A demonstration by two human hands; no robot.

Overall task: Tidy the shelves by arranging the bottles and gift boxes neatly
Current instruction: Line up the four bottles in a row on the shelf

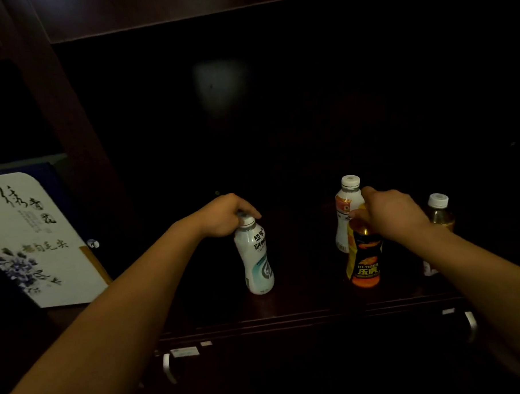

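Observation:
On a dark wooden shelf [302, 308], my left hand [223, 214] grips the cap of a white bottle with grey-green label [255, 259], which leans slightly. My right hand [393, 212] closes over the top of an orange and black Hi-Tiger bottle [364, 260]. Just behind it stands a second white bottle with a white cap [346, 214]. A clear bottle of amber drink with a white cap [439, 212] stands to the right, partly hidden by my right forearm. A white gift box with ink calligraphy and blue flowers [37, 242] leans in the left compartment.
A wooden upright [70, 121] divides the left compartment from this one. The shelf's back is black and unreadable. Below the front edge, two metal drawer handles [168, 367] [471, 321] and small white labels [185, 352] show.

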